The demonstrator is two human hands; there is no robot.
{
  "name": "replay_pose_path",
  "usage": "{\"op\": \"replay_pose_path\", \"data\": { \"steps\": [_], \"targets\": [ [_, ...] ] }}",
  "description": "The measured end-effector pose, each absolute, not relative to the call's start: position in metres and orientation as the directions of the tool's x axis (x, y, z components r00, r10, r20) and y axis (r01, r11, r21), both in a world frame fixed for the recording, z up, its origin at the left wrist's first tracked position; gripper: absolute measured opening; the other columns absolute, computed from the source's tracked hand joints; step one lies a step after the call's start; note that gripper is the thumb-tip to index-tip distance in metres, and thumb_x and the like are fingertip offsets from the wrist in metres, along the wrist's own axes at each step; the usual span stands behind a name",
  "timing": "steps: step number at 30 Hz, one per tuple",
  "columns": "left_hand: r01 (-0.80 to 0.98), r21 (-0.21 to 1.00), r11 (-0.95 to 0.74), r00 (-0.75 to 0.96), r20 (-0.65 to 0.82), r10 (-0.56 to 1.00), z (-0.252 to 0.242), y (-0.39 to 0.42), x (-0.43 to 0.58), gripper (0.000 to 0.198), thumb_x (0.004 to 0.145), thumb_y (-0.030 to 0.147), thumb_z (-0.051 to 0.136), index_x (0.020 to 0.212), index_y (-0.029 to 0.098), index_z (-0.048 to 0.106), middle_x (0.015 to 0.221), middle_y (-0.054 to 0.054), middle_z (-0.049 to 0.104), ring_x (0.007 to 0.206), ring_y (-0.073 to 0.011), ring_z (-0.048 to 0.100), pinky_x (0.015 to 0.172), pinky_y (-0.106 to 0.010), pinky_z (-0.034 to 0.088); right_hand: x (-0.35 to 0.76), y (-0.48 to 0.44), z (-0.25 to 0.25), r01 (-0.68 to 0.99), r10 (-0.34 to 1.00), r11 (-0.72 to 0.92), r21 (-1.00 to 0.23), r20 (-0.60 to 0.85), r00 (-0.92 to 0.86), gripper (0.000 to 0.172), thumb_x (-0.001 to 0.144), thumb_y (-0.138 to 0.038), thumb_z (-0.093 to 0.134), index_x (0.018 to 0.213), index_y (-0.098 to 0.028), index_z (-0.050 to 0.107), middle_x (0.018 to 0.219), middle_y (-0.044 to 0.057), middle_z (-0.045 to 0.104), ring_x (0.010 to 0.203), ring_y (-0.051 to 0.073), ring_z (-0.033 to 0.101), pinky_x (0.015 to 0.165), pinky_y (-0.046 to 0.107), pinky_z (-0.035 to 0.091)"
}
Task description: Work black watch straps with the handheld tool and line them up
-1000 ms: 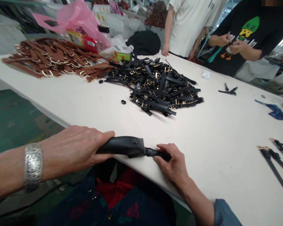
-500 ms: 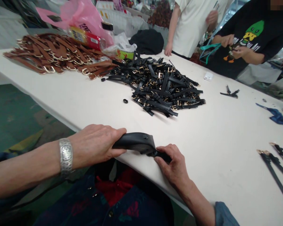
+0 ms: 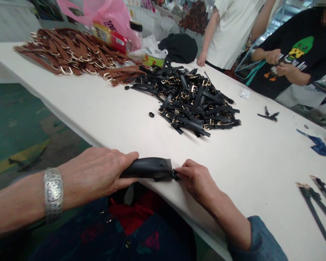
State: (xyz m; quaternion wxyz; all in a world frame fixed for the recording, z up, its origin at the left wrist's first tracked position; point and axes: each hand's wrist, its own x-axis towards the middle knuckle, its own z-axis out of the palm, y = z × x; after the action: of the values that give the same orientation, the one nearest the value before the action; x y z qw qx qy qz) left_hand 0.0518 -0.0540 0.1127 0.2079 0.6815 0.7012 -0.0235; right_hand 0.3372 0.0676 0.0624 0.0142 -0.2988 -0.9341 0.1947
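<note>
A black leather piece (image 3: 149, 169) lies along the near edge of the white table (image 3: 103, 116). My left hand (image 3: 95, 172) is closed round its left end; a silver bracelet sits on that wrist. My right hand (image 3: 197, 179) is closed in a pinch on a thin black strap end (image 3: 175, 174) that sticks out of the piece's right side. Most of that strap is hidden under my fingers.
A heap of black straps with gold buckles (image 3: 191, 99) lies mid-table, a heap of brown straps (image 3: 73, 54) at the far left by a pink bag (image 3: 108, 18). Two finished black straps (image 3: 315, 203) lie at the right. Two people (image 3: 285, 54) stand at the far side.
My right hand has slid left along the strap up to the leather piece, and the strap end now shows much less. The view has shifted slightly.
</note>
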Motion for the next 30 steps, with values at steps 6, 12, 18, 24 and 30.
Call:
{"op": "replay_pose_path", "data": {
  "steps": [6,12,18,24,30],
  "targets": [
    [0.967,0.247,0.067,0.023,-0.343,0.939,0.117,-0.052,0.053,0.032,0.095,0.059,0.055,0.098,0.029,0.069,0.079,-0.009,0.079,0.075,-0.0315,0.073,0.069,-0.042,0.038,0.316,0.069,0.092,0.478,0.428,0.865,-0.153,-0.275,-0.861,0.029,0.094,0.005,0.063,0.094,-0.018,0.081,0.094,0.009,0.079,0.067,0.019,0.071,0.060,0.028,0.048],
    [0.965,0.257,0.049,0.034,-0.309,0.950,0.112,-0.053,0.048,0.033,0.096,0.060,0.058,0.100,0.030,0.071,0.077,-0.009,0.078,0.073,-0.0306,0.072,0.068,-0.042,0.039,0.304,0.064,0.108,0.342,0.292,0.936,-0.079,-0.363,-0.885,0.024,0.099,0.003,0.063,0.105,-0.014,0.079,0.099,0.016,0.080,0.074,0.025,0.079,0.063,0.032,0.059],
    [0.971,0.234,0.058,0.026,-0.344,0.939,0.112,-0.053,0.050,0.033,0.095,0.056,0.058,0.102,0.027,0.072,0.079,-0.008,0.077,0.075,-0.0307,0.073,0.069,-0.041,0.039,0.303,0.071,0.104,0.324,0.280,0.945,-0.052,-0.389,-0.878,0.025,0.096,0.000,0.068,0.116,-0.013,0.077,0.108,0.018,0.080,0.078,0.026,0.080,0.063,0.031,0.057],
    [0.980,0.191,0.061,0.019,-0.387,0.922,0.113,-0.052,0.052,0.037,0.096,0.058,0.055,0.105,0.027,0.071,0.081,-0.009,0.078,0.080,-0.0328,0.075,0.071,-0.041,0.041,0.321,0.081,0.087,0.436,0.392,0.894,-0.099,-0.296,-0.871,0.024,0.105,-0.003,0.056,0.112,-0.014,0.076,0.104,0.013,0.079,0.075,0.021,0.073,0.063,0.028,0.049],
    [0.964,0.264,0.031,0.045,-0.277,0.960,0.107,-0.054,0.045,0.039,0.098,0.059,0.056,0.106,0.026,0.075,0.081,-0.010,0.081,0.078,-0.0328,0.076,0.070,-0.043,0.045,0.341,0.091,0.069,0.411,0.401,0.806,-0.426,-0.117,-0.909,0.024,0.100,-0.002,0.067,0.098,-0.022,0.080,0.092,0.002,0.076,0.080,0.015,0.071,0.073,0.023,0.050]
  ]
}}
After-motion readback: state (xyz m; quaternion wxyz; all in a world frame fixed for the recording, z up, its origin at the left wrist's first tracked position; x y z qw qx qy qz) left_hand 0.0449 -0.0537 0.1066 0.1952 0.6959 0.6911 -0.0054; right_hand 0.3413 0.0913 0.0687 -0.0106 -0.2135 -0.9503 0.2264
